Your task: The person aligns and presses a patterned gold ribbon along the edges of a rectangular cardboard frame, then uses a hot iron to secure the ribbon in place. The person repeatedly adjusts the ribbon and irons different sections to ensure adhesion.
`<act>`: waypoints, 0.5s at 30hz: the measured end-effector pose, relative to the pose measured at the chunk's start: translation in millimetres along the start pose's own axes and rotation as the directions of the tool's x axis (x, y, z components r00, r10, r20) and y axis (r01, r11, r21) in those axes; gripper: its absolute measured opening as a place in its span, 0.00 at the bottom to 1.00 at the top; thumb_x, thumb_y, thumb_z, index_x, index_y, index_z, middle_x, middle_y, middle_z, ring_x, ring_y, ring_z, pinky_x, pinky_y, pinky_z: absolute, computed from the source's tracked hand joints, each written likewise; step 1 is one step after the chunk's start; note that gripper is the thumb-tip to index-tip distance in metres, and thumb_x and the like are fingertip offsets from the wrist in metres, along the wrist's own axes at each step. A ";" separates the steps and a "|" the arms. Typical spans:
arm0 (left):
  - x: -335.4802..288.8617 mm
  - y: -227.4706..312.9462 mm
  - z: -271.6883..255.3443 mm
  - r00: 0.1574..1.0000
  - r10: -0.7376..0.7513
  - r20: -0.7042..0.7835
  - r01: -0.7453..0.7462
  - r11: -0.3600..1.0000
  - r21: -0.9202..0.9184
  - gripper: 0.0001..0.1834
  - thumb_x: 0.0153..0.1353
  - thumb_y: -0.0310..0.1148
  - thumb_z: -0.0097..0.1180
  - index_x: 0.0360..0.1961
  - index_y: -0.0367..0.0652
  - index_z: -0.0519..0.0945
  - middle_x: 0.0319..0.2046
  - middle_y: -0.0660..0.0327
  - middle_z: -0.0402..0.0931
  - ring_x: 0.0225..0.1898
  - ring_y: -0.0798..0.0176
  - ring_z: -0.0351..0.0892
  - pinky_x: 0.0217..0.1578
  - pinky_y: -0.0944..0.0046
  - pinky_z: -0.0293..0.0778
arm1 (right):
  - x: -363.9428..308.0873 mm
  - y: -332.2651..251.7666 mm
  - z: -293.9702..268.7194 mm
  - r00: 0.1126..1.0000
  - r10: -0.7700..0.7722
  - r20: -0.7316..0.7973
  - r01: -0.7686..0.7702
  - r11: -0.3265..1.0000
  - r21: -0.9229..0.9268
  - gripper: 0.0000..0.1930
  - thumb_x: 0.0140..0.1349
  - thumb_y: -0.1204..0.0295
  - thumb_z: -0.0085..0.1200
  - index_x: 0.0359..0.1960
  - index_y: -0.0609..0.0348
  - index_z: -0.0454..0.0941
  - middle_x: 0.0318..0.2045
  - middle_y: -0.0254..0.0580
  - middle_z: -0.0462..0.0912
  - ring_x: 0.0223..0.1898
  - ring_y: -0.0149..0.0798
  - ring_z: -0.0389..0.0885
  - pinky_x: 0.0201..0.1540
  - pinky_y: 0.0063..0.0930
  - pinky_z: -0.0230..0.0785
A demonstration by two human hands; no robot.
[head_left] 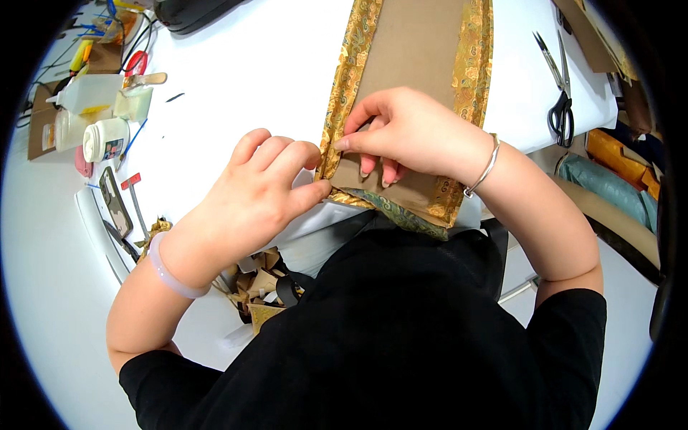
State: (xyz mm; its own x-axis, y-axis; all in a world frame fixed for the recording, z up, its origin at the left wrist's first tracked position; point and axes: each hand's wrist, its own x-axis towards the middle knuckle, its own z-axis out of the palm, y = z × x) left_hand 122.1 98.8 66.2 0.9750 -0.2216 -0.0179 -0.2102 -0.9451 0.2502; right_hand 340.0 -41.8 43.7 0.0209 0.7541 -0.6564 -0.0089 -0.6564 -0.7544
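A long brown panel [416,64] with gold brocade fabric borders [473,64] lies lengthwise on the white table, its near end at the table's front edge. My left hand [269,175] pinches the gold brocade at the panel's near left corner between thumb and forefinger. Just above it, my right hand [401,136] rests over the panel, thumb and forefinger closed on the left brocade border. Its other fingers curl over the brown surface. Along the near edge a loose flap of green patterned brocade [401,215] hangs toward my body.
Black-handled scissors [562,107] lie at the right. On the left stand an open white jar [106,140], a squeeze bottle [89,93] and a glass jar with a brush [136,100]. A phone [115,201] and a red-headed tool [132,183] sit near the left edge. Scraps fill a bin [261,287] below.
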 end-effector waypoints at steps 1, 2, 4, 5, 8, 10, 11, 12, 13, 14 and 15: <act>0.3 -0.3 -1.4 1.000 0.001 0.018 -0.001 1.000 -0.002 0.16 0.59 0.28 0.63 0.49 0.52 0.86 0.49 0.59 0.77 0.51 0.55 0.78 0.62 0.50 0.68 | 0.1 -1.2 1.8 1.000 -0.002 -0.001 0.002 1.000 0.020 0.15 0.75 0.65 0.65 0.48 0.67 0.81 0.28 0.39 0.88 0.20 0.27 0.82 0.25 0.21 0.76; 0.1 -0.3 -1.3 1.000 -0.001 0.016 0.001 1.000 0.007 0.16 0.59 0.28 0.63 0.49 0.52 0.86 0.48 0.60 0.77 0.50 0.56 0.77 0.62 0.50 0.68 | 1.4 1.0 3.8 0.999 -0.030 -0.017 0.031 0.999 0.042 0.14 0.75 0.65 0.65 0.47 0.67 0.81 0.28 0.38 0.88 0.20 0.26 0.82 0.26 0.21 0.77; -0.1 0.7 -1.8 1.000 -0.005 0.010 0.005 1.000 0.030 0.17 0.59 0.28 0.63 0.50 0.52 0.87 0.46 0.61 0.76 0.48 0.57 0.77 0.60 0.51 0.69 | 4.1 6.8 6.4 0.995 -0.089 -0.052 0.094 0.992 0.084 0.13 0.75 0.66 0.65 0.45 0.66 0.81 0.28 0.37 0.87 0.20 0.26 0.82 0.27 0.21 0.77; -2.6 2.4 -1.3 1.000 -0.006 -0.014 0.007 0.998 0.056 0.17 0.59 0.29 0.64 0.50 0.53 0.87 0.45 0.62 0.75 0.47 0.58 0.76 0.59 0.51 0.69 | 4.9 10.4 6.3 0.992 -0.111 -0.055 0.117 0.986 0.117 0.12 0.75 0.67 0.65 0.42 0.65 0.81 0.28 0.36 0.87 0.23 0.26 0.83 0.28 0.21 0.77; -13.3 6.9 4.2 0.997 -0.019 -0.080 0.028 0.994 0.105 0.17 0.57 0.29 0.67 0.50 0.53 0.87 0.42 0.64 0.74 0.45 0.60 0.76 0.56 0.53 0.69 | 3.4 14.4 11.3 0.968 -0.208 -0.142 0.213 0.977 0.015 0.11 0.73 0.69 0.65 0.40 0.67 0.83 0.28 0.40 0.88 0.26 0.32 0.88 0.33 0.30 0.83; -16.3 9.6 7.7 0.992 -0.053 -0.118 0.065 0.993 0.097 0.18 0.56 0.30 0.69 0.49 0.53 0.88 0.41 0.65 0.74 0.43 0.61 0.75 0.54 0.54 0.68 | 7.0 18.5 11.6 0.951 -0.270 -0.153 0.273 0.962 -0.005 0.12 0.73 0.67 0.66 0.40 0.68 0.83 0.29 0.44 0.88 0.27 0.36 0.89 0.35 0.32 0.83; -14.5 10.6 8.6 0.991 -0.055 -0.122 0.067 0.993 0.101 0.18 0.55 0.31 0.72 0.48 0.53 0.88 0.40 0.65 0.74 0.41 0.61 0.76 0.53 0.55 0.68 | 8.3 20.8 11.6 0.941 -0.299 -0.156 0.300 0.954 -0.018 0.13 0.72 0.67 0.66 0.40 0.68 0.84 0.29 0.45 0.89 0.27 0.38 0.89 0.35 0.33 0.83; -12.1 11.1 7.9 0.992 -0.055 -0.112 0.065 0.994 0.089 0.17 0.55 0.31 0.72 0.48 0.53 0.88 0.40 0.65 0.74 0.41 0.61 0.76 0.53 0.55 0.69 | 8.3 22.9 11.6 0.909 -0.363 -0.205 0.341 0.930 -0.137 0.15 0.72 0.64 0.66 0.39 0.68 0.84 0.29 0.48 0.89 0.28 0.42 0.89 0.36 0.34 0.83; -9.8 11.5 5.8 0.993 -0.057 -0.102 0.066 0.995 0.079 0.17 0.55 0.31 0.71 0.48 0.53 0.88 0.40 0.65 0.74 0.41 0.61 0.76 0.53 0.55 0.69 | 8.3 24.3 11.5 0.869 -0.432 -0.241 0.371 0.892 -0.258 0.17 0.72 0.62 0.67 0.39 0.69 0.84 0.29 0.50 0.88 0.28 0.45 0.89 0.36 0.36 0.83; -8.4 11.4 4.6 0.994 -0.060 -0.092 0.067 0.995 0.069 0.17 0.55 0.31 0.71 0.48 0.53 0.88 0.40 0.65 0.74 0.41 0.61 0.76 0.53 0.55 0.69 | 7.6 25.6 11.6 0.823 -0.501 -0.267 0.390 0.841 -0.376 0.18 0.71 0.60 0.67 0.38 0.69 0.84 0.29 0.53 0.88 0.29 0.49 0.89 0.37 0.38 0.84; -7.9 11.1 5.0 0.993 -0.061 -0.097 0.069 0.995 0.079 0.16 0.55 0.30 0.71 0.47 0.53 0.88 0.40 0.64 0.74 0.40 0.61 0.76 0.53 0.55 0.69 | 2.5 24.5 11.4 0.804 -0.521 -0.285 0.347 0.802 -0.486 0.20 0.71 0.58 0.67 0.37 0.69 0.84 0.29 0.55 0.88 0.29 0.52 0.89 0.37 0.39 0.83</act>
State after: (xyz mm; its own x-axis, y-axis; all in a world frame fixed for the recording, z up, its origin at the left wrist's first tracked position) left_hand 111.7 88.8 64.3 0.9883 -0.1393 0.0613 -0.1479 -0.9741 0.1711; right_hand 328.5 -55.8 23.6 0.3068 0.9425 -0.1329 0.4864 -0.2753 -0.8293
